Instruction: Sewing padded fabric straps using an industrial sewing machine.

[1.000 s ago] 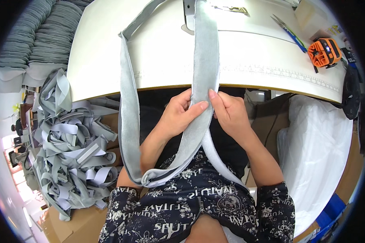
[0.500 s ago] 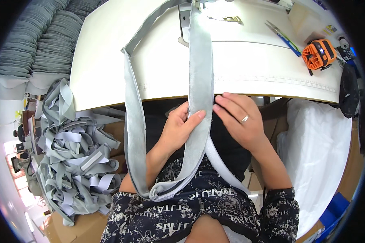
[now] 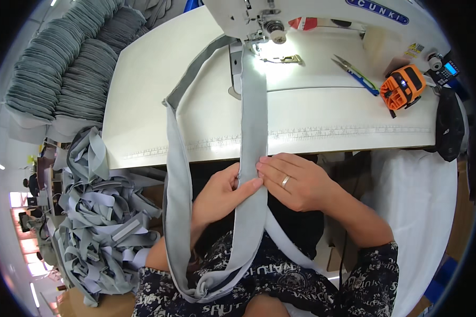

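A long grey fabric strip point(image 3: 254, 116) runs from under the needle area of a white sewing machine point(image 3: 269, 26) over the table's front edge toward my body, looping back along the left. My left hand point(image 3: 222, 195) is closed on it, thumb on top and fingers behind. My right hand point(image 3: 296, 185), with a ring, has its fingers together gripping the strip's right edge, just beside my left thumb. A paler band point(image 3: 285, 243) hangs below my hands.
Tall piles of grey pieces point(image 3: 47, 74) stand at left, above a heap of grey strips point(image 3: 103, 222). On the white tabletop point(image 3: 143, 95) lie snips point(image 3: 354, 74), an orange-black device point(image 3: 402, 87) and a black cloth item point(image 3: 449, 124). A wrapped white bundle point(image 3: 418, 211) is at right.
My right hand let go of the strip, lifted its fingers, then took hold again with its back upward. The view has shifted, bringing more of the machine into sight and both hands lower.
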A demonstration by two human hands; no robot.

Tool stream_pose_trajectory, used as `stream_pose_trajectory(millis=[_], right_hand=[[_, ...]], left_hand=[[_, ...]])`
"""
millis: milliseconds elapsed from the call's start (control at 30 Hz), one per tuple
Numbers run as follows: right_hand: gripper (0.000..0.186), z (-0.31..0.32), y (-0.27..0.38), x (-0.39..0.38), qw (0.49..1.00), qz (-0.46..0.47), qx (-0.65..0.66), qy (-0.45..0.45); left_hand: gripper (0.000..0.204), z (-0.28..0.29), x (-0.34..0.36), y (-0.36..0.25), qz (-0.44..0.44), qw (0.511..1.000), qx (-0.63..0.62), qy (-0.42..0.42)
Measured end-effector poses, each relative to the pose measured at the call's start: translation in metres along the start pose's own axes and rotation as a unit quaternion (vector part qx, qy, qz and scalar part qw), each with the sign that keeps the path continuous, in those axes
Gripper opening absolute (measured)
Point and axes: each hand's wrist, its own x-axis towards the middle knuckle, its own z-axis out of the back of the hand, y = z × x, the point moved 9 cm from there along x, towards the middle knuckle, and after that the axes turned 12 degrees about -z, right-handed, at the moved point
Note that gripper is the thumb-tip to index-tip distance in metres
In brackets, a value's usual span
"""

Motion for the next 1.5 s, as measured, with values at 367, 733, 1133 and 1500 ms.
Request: stream_pose_trajectory(millis=[367,733,1133,1500], right_hand=[[0.022,-0.001,-0.01,0.003,0.987,-0.062,0.119,-0.092],[0.031,-0.003,-0.004,-0.009,0.999,0.019,0.034,-0.021],[0.035,-0.01,-0.038,0.02,0.995,-0.014,-0.036,0.09],[0.025,-0.02,-0.087,0.035,0.993,-0.085,0.03,0.072]], left_hand=[[0.043,0.064,0.157,-0.088,-0.111,0.899,0.414,-0.087],[0.064,0.024,0.124,-0.079,-0.126,0.848,0.499,-0.125],[0.072,0.014,0.128,-0.085,-0.117,0.843,0.523,-0.055],[0.038,0.047,0.088,-0.071,-0.037,0.896,0.431,-0.098]])
